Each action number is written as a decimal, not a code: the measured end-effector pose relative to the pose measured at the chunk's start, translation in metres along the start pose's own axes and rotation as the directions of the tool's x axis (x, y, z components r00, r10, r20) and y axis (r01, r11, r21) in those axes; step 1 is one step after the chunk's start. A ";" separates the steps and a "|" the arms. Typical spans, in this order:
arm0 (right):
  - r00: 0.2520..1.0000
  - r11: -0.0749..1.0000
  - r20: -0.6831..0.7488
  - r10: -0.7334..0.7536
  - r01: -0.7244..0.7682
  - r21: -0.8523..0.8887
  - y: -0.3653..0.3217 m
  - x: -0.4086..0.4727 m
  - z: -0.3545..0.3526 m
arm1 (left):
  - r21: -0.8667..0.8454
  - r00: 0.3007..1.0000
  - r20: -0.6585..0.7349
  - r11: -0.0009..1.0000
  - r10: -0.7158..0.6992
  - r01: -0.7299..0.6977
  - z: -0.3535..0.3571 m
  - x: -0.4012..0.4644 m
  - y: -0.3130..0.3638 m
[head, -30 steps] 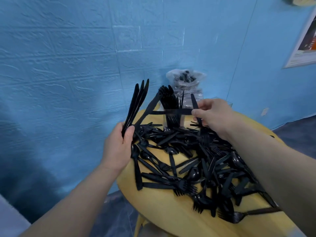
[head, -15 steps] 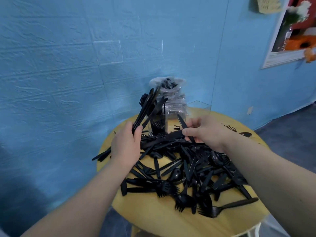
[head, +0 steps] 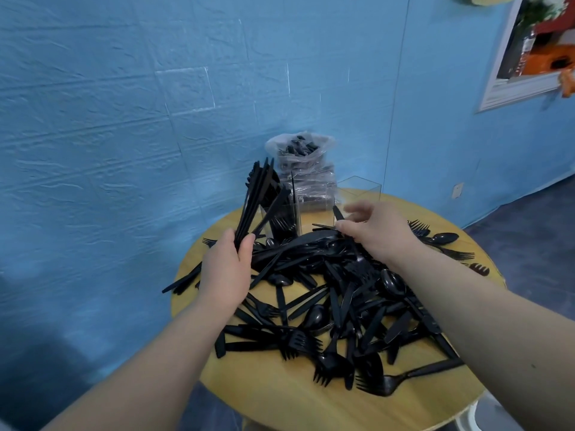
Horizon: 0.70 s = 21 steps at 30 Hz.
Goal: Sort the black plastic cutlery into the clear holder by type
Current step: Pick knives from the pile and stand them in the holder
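- Left hand [head: 225,270] still gripped the knife bundle [head: 256,202].
- Right hand [head: 378,233] had lowered one knife [head: 306,239] onto the pile, still pinched.
- Holder [head: 281,220] at tabletop [head: 280,396] far edge; sorting continued.

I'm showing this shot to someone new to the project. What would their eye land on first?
Probably the tangled heap of black cutlery covering the round yellow table. Next, the left hand gripping a fanned bundle of knives upright, in front of the clear holder by the blue wall.
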State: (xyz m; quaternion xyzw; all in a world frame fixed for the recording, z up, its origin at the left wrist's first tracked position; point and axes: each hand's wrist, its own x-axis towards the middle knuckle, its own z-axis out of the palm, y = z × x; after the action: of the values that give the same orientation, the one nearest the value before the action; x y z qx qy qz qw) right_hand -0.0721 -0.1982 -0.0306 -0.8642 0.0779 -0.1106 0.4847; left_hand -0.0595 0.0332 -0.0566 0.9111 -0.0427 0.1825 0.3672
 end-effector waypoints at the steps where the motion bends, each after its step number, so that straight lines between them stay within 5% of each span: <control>1: 0.997 0.992 -0.055 -0.057 0.051 -0.117 -0.001 -0.001 -0.002 | -0.009 1.000 -0.006 1.000 -0.008 0.008 -0.002 0.000 0.000; 4: 0.968 0.936 0.001 -0.253 0.245 -0.254 -0.007 -0.010 -0.001 | -0.025 1.000 -0.005 0.999 -0.022 0.022 -0.005 0.001 0.002; 8: 0.938 0.926 0.199 -0.284 0.322 -0.195 -0.007 -0.019 0.002 | -0.092 0.998 -0.005 0.994 -0.062 0.062 -0.007 0.001 0.000; 16: 0.919 0.988 0.365 -0.151 0.128 0.086 -0.005 -0.025 0.003 | -0.143 0.997 0.015 0.987 -0.069 0.071 -0.010 -0.003 -0.003; 21: 0.929 0.915 0.361 -0.075 -0.080 0.396 -0.015 -0.023 -0.001 | -0.211 0.999 0.041 0.977 -0.018 0.026 -0.014 -0.010 -0.003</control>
State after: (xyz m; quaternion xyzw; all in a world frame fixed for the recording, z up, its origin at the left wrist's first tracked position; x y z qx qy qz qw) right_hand -0.0937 -0.1858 -0.0201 -0.7504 -0.0381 0.0407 0.6586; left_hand -0.0724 0.0444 -0.0529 0.8707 -0.0588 0.1551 0.4630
